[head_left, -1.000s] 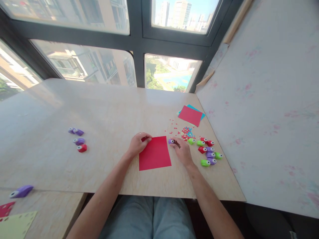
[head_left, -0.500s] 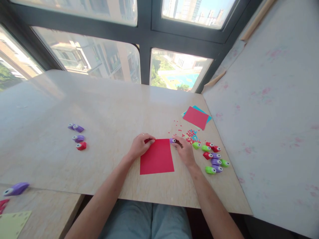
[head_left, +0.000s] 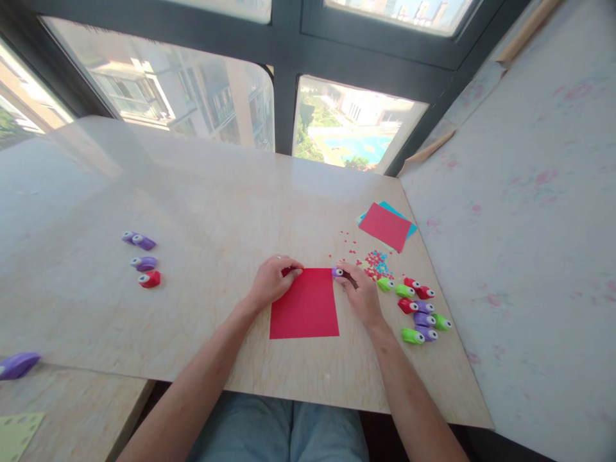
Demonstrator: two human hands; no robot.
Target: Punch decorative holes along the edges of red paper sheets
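Observation:
A red sheet of paper (head_left: 307,308) lies in front of me on the table. My left hand (head_left: 276,280) pinches its upper left edge between thumb and fingers. At the sheet's upper right corner, my right hand (head_left: 359,292) grips a small purple craft punch (head_left: 337,273). The punch sits right at that corner, but whether the paper is inside its slot is too small to tell. Just beyond the right hand lies a heap of tiny red, blue and pale paper cutouts (head_left: 378,264).
Several green, red and purple punches (head_left: 423,319) cluster on the right. More punches (head_left: 144,264) stand on the left, and one purple punch (head_left: 19,366) lies at the far left. Coloured sheets (head_left: 385,226) are stacked near the wall. A punched pale sheet (head_left: 18,433) lies lower left.
The camera view has tilted and shifted slightly. Both hands keep their hold on the red paper and the purple punch, with hardly any movement against the table.

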